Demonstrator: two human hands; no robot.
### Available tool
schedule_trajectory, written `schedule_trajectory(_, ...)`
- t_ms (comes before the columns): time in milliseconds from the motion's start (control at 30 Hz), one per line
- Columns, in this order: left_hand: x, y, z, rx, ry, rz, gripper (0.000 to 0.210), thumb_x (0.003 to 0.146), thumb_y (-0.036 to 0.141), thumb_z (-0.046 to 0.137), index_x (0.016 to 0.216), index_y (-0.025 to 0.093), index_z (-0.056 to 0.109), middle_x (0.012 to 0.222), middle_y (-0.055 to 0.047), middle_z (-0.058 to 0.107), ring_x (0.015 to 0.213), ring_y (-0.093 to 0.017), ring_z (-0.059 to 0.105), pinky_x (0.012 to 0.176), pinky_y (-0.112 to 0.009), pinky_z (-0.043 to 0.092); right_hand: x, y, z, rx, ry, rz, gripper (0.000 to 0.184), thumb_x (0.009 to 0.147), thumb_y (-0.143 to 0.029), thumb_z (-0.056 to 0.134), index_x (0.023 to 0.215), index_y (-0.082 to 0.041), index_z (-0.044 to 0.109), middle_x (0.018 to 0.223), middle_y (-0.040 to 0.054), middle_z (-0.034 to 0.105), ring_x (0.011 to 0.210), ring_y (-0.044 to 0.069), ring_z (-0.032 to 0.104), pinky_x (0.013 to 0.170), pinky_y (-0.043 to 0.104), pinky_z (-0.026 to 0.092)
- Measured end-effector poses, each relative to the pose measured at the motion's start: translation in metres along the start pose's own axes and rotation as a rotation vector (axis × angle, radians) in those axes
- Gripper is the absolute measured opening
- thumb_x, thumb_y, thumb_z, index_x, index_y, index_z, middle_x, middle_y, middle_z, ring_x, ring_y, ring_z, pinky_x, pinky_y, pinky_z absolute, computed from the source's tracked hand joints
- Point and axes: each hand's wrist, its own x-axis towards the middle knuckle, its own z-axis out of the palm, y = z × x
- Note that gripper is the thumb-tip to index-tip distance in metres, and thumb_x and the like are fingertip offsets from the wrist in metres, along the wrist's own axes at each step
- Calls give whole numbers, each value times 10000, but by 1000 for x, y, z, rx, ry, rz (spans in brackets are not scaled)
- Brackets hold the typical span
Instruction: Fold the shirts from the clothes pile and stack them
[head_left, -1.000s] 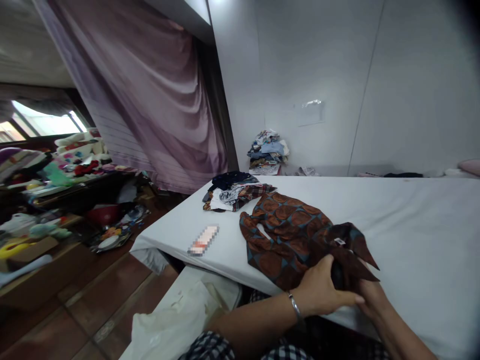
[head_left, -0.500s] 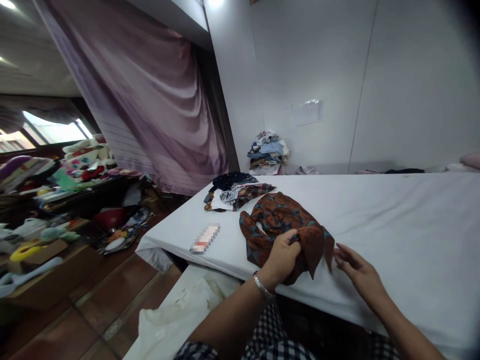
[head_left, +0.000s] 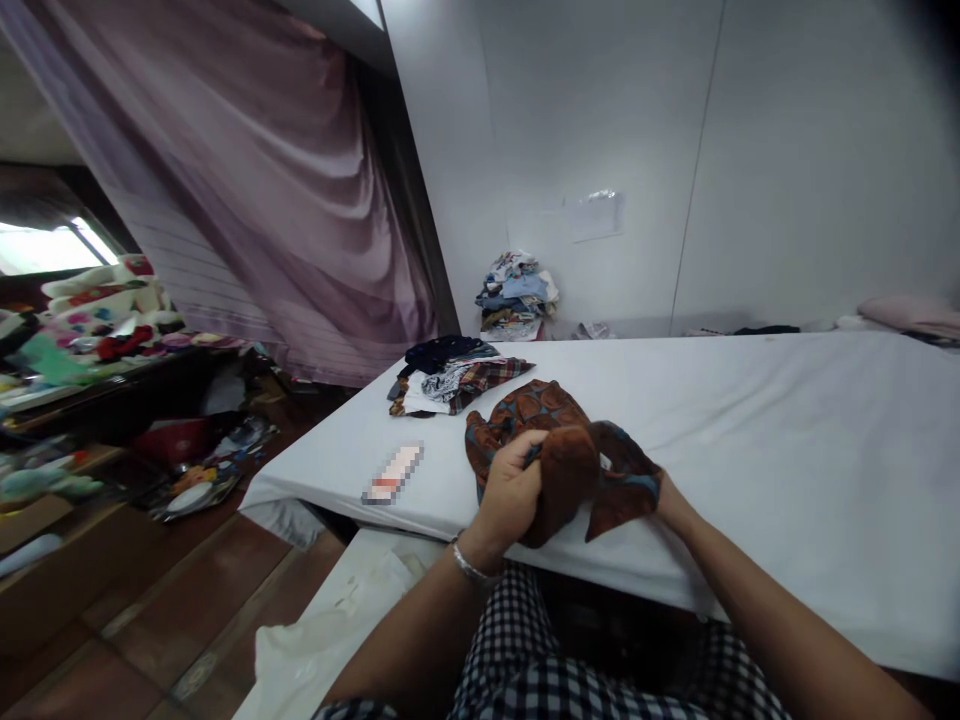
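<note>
Right hand (head_left: 675,502) has reached brown garment (head_left: 568,470); box (head_left: 84,567) holds white object (head_left: 31,553).

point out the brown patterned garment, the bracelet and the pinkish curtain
Brown patterned garment (head_left: 568,468), head view: bunched brown fabric near its middle.
Bracelet (head_left: 470,568), head view: middle of its visible band.
Pinkish curtain (head_left: 259,190), head view: draped cloth near its middle.

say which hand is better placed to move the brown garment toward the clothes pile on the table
Probably the left hand: it grips the brown garment and is nearer the clothes pile. The right hand is farther away, its fingers hidden by the garment.
</note>
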Motion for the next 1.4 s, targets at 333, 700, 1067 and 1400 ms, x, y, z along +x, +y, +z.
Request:
schedule_trajectory(333, 72, 48, -46, 498, 383, 559, 223, 793, 193, 580, 990, 176, 682, 957, 1, 705, 933, -163, 628, 873, -280, 495, 35, -114, -105, 146, 578, -193, 251, 742, -242, 573, 931, -157, 715, 818, 12, 702, 777, 158, 635, 773, 333, 534)
schedule_trajectory(700, 118, 143, -37, 559, 347, 1020, 245, 841, 232, 614, 1085, 242, 634, 1059, 59, 684, 1023, -121, 605, 962, -256, 464, 16, -220, -182, -371, 977, -798, 189, 837, -253, 623, 936, -131, 729, 809, 26, 701, 772, 156, 649, 721, 296, 492)
schedule_trajectory(1067, 145, 173, -20, 725, 295, 1129, 319, 901, 452, 524, 1179, 301, 571, 1179, 83, 621, 1147, -127, 540, 1009, -245, 401, 10, -220, -201, -458, 990, -790, 244, 879, -334, 575, 927, -156, 735, 782, 18, 684, 729, 151, 630, 663, 291, 459)
schedule_trajectory(1400, 314, 116, 14, 1183, 179, 714, 333, 933, 389, 374, 1194, 295, 557, 1182, 34, 633, 1147, -131, 498, 1041, -299, 357, 118, -155, -229, -452, 781, -419, 246, 840, -325, 544, 708, -145, 649, 575, -36, 482, 564, 94, 427, 537, 227, 320)
